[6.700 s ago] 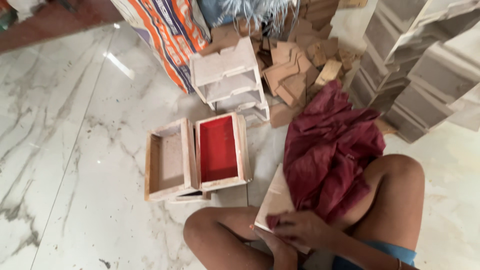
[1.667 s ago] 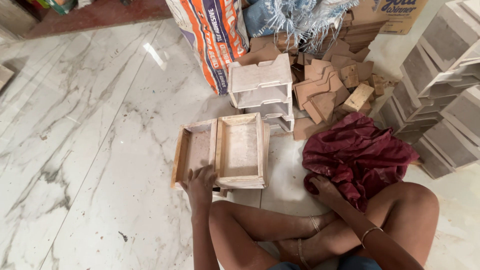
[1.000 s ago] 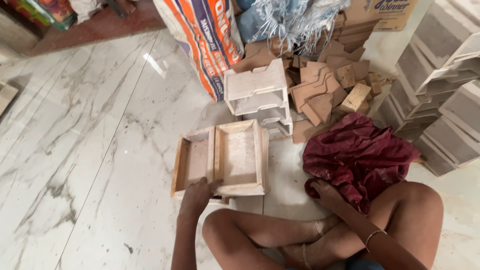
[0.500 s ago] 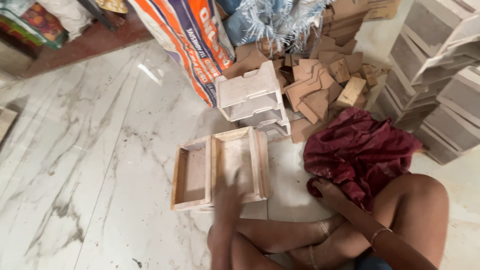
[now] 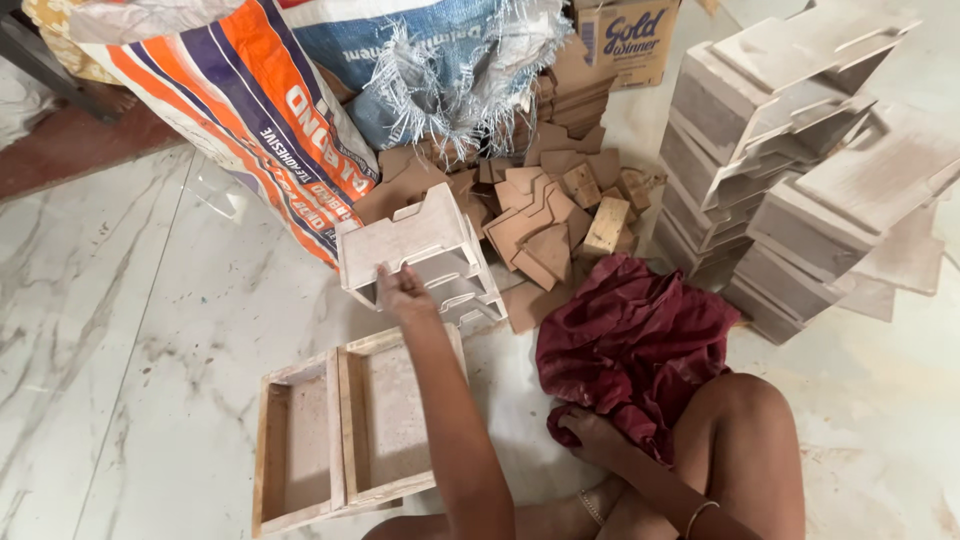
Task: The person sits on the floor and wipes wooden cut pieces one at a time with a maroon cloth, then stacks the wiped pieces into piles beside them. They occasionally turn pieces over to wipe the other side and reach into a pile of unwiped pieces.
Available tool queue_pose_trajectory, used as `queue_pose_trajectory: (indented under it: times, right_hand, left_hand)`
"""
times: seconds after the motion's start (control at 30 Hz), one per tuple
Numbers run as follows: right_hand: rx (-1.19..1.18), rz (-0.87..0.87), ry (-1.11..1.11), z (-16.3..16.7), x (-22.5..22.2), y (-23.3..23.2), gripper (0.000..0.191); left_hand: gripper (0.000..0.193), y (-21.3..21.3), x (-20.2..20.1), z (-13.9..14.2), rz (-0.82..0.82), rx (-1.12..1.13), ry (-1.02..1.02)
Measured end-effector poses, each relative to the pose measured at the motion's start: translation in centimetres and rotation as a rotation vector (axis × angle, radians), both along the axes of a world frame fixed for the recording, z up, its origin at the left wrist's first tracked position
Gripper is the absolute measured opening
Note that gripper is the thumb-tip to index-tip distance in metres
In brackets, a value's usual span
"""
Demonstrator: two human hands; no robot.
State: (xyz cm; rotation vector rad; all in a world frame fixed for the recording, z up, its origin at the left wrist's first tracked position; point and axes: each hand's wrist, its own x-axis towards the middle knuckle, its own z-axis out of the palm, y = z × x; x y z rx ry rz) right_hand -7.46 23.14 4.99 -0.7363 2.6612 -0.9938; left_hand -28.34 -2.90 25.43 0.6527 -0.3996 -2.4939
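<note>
Left hand (image 5: pixel 402 290) now at stacked shelf (image 5: pixel 415 250)

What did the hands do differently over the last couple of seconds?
The left hand left the shallow wooden trays and reached forward to the stacked white shelf pieces, now touching them. The right hand stayed resting on the red cloth; the trays stayed put.

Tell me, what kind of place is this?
Probably a small home workshop for making wooden boxes. On the marble floor sit open wooden trays, a heap of cut board pieces and stacks of finished units.
</note>
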Motion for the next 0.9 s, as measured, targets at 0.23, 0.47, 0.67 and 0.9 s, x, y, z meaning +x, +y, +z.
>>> queue_pose_trajectory:
  times: [0.23,0.47,0.67,0.9]
  right_hand:
    - [0.035,-0.008,-0.014,-1.1,-0.5,-0.3,0.056]
    - [0.050,0.023,-0.041,-1.2,-0.9,-0.2,0.060]
    - [0.027,-0.006,-0.064,-1.5,-0.9,-0.5,0.059]
    - [0.059,-0.020,-0.064,-1.6,-0.4,-0.2,0.056]
  left_hand:
    - [0.039,-3.1,0.8,1.0,-0.149,-0.117,-0.115]
    - [0.050,-4.4,-1.4,0.3,-0.233,-0.356,-0.069]
    - [0.043,-3.5,-1.5,-0.7,0.012,-0.246,-0.284]
    - [0.057,-2.3,1.7,-4.2,0.537,-1.284,-0.834]
